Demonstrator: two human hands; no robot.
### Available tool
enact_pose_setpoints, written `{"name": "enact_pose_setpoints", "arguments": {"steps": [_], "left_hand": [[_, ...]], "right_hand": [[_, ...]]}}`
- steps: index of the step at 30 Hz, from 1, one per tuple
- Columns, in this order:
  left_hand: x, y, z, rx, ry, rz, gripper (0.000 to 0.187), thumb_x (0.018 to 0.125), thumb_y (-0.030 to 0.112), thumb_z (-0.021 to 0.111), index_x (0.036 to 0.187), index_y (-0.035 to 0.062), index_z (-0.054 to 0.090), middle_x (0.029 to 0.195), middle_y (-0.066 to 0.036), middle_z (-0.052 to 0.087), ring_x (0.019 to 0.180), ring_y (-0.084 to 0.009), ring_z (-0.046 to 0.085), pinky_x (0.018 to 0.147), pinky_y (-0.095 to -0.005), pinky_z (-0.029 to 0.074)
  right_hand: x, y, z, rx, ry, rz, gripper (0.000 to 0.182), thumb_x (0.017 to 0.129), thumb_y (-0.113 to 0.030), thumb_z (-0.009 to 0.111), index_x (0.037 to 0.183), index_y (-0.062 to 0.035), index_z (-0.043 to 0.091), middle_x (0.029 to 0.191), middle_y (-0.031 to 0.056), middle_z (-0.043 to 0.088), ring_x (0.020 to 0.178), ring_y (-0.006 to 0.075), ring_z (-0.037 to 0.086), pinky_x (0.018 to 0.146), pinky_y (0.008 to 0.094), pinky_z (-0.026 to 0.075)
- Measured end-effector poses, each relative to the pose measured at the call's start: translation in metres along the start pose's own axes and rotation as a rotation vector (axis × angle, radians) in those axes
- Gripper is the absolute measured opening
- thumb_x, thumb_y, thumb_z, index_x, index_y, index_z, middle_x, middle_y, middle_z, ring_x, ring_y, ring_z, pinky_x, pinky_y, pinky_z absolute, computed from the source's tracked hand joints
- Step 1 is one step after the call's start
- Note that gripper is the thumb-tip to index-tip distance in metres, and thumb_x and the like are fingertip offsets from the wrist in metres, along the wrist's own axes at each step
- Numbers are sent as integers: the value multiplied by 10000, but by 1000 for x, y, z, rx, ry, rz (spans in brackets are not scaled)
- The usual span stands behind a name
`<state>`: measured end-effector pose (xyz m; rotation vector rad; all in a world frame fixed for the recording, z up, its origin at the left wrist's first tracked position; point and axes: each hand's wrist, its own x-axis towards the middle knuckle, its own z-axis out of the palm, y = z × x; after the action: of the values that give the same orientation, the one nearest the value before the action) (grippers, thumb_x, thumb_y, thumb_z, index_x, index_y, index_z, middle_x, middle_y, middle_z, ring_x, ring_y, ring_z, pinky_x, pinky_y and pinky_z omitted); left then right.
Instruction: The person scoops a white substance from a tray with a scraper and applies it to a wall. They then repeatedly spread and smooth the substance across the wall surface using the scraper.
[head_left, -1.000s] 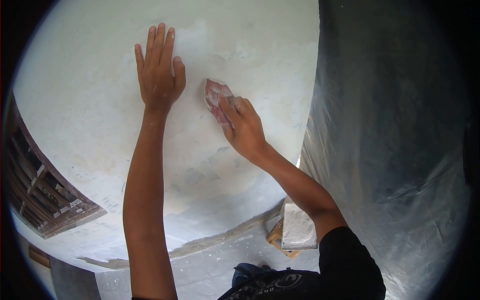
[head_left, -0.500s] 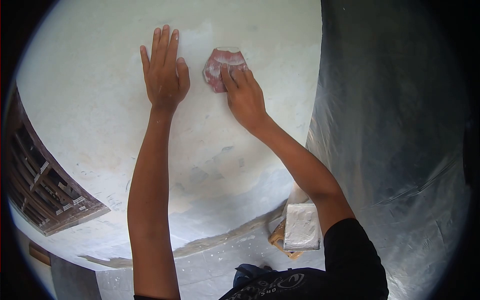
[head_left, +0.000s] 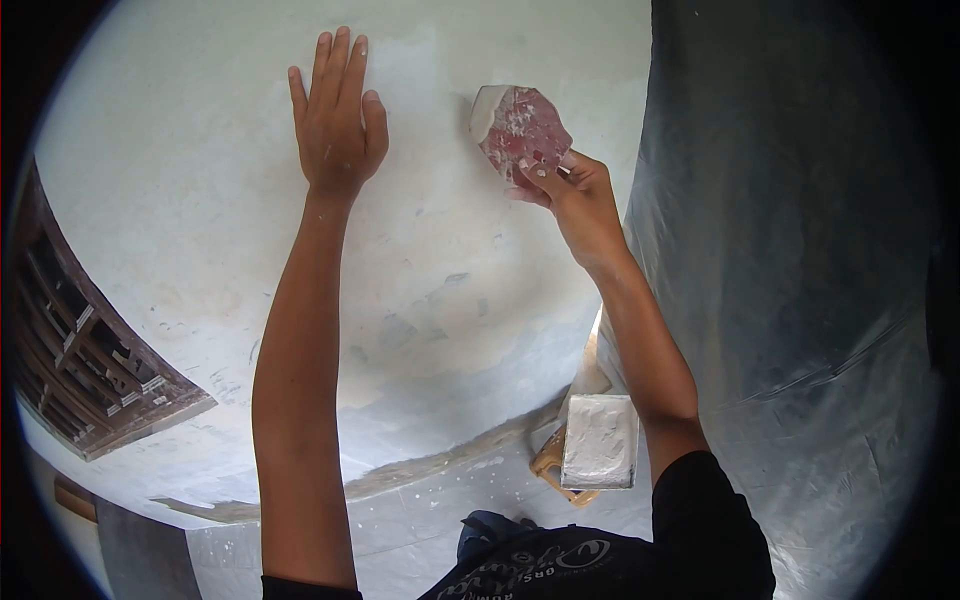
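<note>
My left hand (head_left: 338, 135) lies flat on the pale wall (head_left: 420, 260), fingers stretched upward and thumb out to the side. To its right, my right hand (head_left: 580, 200) grips a flat red putty scraper (head_left: 525, 125) by its lower right corner, thumb over the near face. White putty coats the scraper's left edge, and pale smears streak its worn red face. It is tilted, with its coated edge turned toward the wall and a soft shadow beside it. A lighter damp-looking patch shows on the wall between the hands, near the top.
Below my right forearm, a rectangular tray of white putty (head_left: 600, 440) rests on a tan stool (head_left: 550, 465). Translucent plastic sheeting (head_left: 790, 300) hangs along the right. A dark wooden window grille (head_left: 90, 350) is set in the wall at left. White specks dot the grey floor covering (head_left: 420, 520).
My right hand has moved right and turned the scraper, lifting it from nearly flat against the wall so its putty-coated edge points left. My left hand stays on the wall.
</note>
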<state>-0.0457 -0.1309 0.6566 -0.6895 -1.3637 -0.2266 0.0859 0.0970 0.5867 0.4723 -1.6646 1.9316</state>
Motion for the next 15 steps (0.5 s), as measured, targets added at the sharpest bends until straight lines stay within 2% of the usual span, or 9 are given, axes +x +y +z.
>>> {"name": "enact_pose_setpoints", "arguments": {"steps": [4, 6, 7, 9, 10, 12, 13, 15], "left_hand": [[0, 0, -1, -27, -14, -5, 519, 915, 143, 454, 1422, 70, 540, 1533, -114, 480, 1482, -280, 363, 1215, -564, 193], [0, 0, -3, -66, -19, 0, 523, 921, 119, 437, 1432, 55, 527, 1542, -119, 470, 1487, -301, 352, 1210, -580, 181], [0, 1, -5, -105, -27, 5, 527, 926, 96, 420, 1442, 40, 514, 1551, -123, 460, 1492, -322, 340, 1206, -596, 169], [-1, 0, -11, -124, -35, 11, 530, 924, 88, 431, 1446, 40, 509, 1551, -125, 460, 1493, -322, 338, 1205, -595, 170], [-2, -2, -14, -137, -50, 8, 534, 921, 79, 442, 1450, 40, 503, 1550, -127, 460, 1495, -322, 336, 1205, -593, 172], [1, -14, -25, -133, -54, 47, 537, 921, 79, 452, 1454, 40, 498, 1551, -129, 458, 1496, -322, 334, 1204, -593, 172], [4, -21, -31, -128, -61, 78, 540, 920, 78, 461, 1458, 40, 493, 1553, -131, 456, 1497, -322, 332, 1204, -593, 172], [12, -38, -40, -97, -81, 111, 546, 913, 75, 478, 1458, 43, 496, 1556, -132, 452, 1497, -319, 333, 1202, -587, 189]], "right_hand": [[0, 3, -4, 33, 37, 0, 126, 939, 61, 550, 852, 68, 640, 954, 82, 618, 892, 147, 646, 879, 344, 644], [1, 9, -4, -87, 87, -116, 90, 918, 63, 558, 870, 87, 629, 917, 67, 577, 857, 147, 620, 767, 302, 624], [4, 11, -5, -85, 92, -122, 90, 918, 63, 558, 870, 87, 629, 917, 67, 577, 857, 147, 620, 767, 302, 624], [10, 11, -4, -482, 119, -389, 138, 901, 50, 580, 1005, 101, 655, 897, 97, 522, 786, 164, 579, 667, 306, 545], [11, 8, -1, -478, 128, -394, 138, 901, 50, 580, 1005, 101, 655, 897, 97, 522, 786, 164, 579, 667, 306, 545], [13, 3, 9, -688, 182, -534, 285, 868, 49, 608, 1145, 92, 657, 911, 134, 506, 787, 216, 554, 673, 344, 489], [15, 5, 14, -685, 192, -534, 285, 868, 49, 608, 1145, 92, 657, 911, 134, 506, 787, 216, 554, 673, 344, 489], [25, 13, 23, -853, 294, -751, 449, 829, 63, 637, 1277, 52, 623, 924, 141, 505, 842, 263, 535, 732, 380, 494]]}}
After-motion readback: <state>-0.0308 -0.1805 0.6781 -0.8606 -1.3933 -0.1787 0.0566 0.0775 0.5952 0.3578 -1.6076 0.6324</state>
